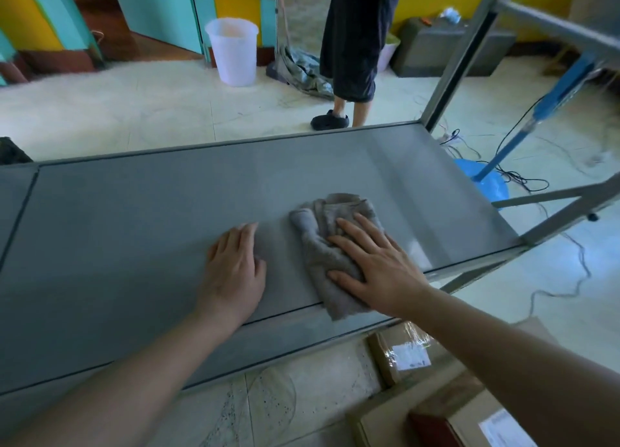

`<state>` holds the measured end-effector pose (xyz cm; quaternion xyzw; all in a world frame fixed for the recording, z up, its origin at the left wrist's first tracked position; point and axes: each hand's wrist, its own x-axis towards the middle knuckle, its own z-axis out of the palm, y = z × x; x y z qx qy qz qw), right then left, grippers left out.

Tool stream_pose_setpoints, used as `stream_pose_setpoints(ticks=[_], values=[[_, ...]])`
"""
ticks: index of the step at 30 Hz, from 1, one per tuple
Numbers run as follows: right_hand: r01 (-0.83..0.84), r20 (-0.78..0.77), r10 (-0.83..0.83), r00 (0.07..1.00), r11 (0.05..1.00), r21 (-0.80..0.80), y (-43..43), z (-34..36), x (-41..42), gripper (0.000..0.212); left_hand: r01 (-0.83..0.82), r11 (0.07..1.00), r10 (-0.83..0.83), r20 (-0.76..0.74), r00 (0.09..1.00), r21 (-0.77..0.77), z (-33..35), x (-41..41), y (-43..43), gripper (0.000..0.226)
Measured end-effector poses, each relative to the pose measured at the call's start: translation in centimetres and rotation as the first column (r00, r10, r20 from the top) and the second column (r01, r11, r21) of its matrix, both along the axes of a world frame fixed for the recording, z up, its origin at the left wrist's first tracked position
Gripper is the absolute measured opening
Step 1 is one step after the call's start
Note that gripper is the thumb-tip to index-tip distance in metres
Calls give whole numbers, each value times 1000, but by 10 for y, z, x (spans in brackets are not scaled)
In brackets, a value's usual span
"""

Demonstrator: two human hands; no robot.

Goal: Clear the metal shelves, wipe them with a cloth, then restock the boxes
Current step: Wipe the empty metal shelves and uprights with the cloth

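A grey metal shelf (141, 218) stretches across the view with nothing on it but a crumpled grey cloth (327, 242) right of the middle. My right hand (375, 265) lies flat on the cloth with fingers spread, pressing it against the shelf. My left hand (233, 272) rests palm down on the bare metal just left of the cloth, fingers straight. Cardboard boxes (399, 356) with tape and white labels sit on the floor below the shelf's near edge, at the lower right.
The rack's upright posts (466, 51) and cross braces rise at the right. A person (355, 44) in dark clothes stands beyond the shelf. A white bucket (233, 51), a blue mop (523, 134) and loose cables lie on the pale floor.
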<state>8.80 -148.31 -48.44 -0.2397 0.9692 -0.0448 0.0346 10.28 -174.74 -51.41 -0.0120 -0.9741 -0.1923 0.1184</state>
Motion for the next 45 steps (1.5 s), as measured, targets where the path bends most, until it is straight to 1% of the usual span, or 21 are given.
stream_pose_setpoints(ticks=[2,5,6,9,11,12,14,18,21,23,26,29,32,35,37,39,40,42,44,45], values=[[23,31,-23,999,1000,18,0,-1,-2,71,-7,1000,7,24,1000,6,-1,-12,14,53],[7,49,-9,999,999,38,-4,1,-1,72,-49,996,41,110,993,68,4,-35,41,60],[-10,64,8,998,999,41,-3,2,-1,73,-70,995,60,144,988,68,5,-40,47,61],[-136,32,134,990,990,45,1,2,-28,74,-91,996,89,164,982,6,-4,-45,53,61],[-208,-1,208,978,977,48,-5,-1,-60,75,-109,994,109,170,979,-7,-7,-44,52,69],[-217,-2,217,976,975,46,-11,-2,-79,75,-115,993,116,171,978,-17,-6,-44,53,73],[-180,5,180,984,983,39,-27,-4,-120,76,-114,993,119,177,977,-39,-4,-44,56,71],[-75,8,75,997,997,7,-65,-11,-205,77,-112,993,117,208,971,-33,-2,-46,58,65],[-51,3,51,999,999,-18,-86,-11,-247,78,-131,991,131,179,975,-11,0,-47,55,80],[-30,2,30,1000,999,-16,-92,-12,-256,79,-122,992,122,171,978,-9,0,-48,54,84],[-6,12,6,1000,1000,-15,-93,-13,-249,78,-123,992,125,174,977,-22,2,-48,54,82],[34,27,-33,999,999,-19,-94,-10,-229,74,-123,992,124,201,972,-14,3,-47,53,64],[68,33,-67,997,997,-46,-90,-11,-197,73,-121,993,122,190,974,-18,3,-46,55,62],[78,72,-72,995,993,-85,-78,-6,-148,72,-138,988,126,159,979,71,2,-40,50,54],[91,94,-80,992,990,-112,-63,-2,-106,70,-189,971,175,107,979,145,0,-38,47,53],[94,100,-81,992,988,-126,-44,0,-55,68,-199,966,188,80,979,162,0,-37,48,53],[73,89,-62,994,989,-128,-37,0,-31,67,-166,976,156,82,984,141,0,-36,47,54],[8,67,0,998,994,-107,-19,-2,2,66,-30,998,25,91,995,46,-2,-32,52,55],[-33,71,40,997,995,-92,4,-3,10,66,122,991,-117,84,990,-55,-1,-32,65,53],[-45,69,51,996,995,-90,16,-2,9,65,158,985,-152,87,985,-72,2,-32,75,53]])
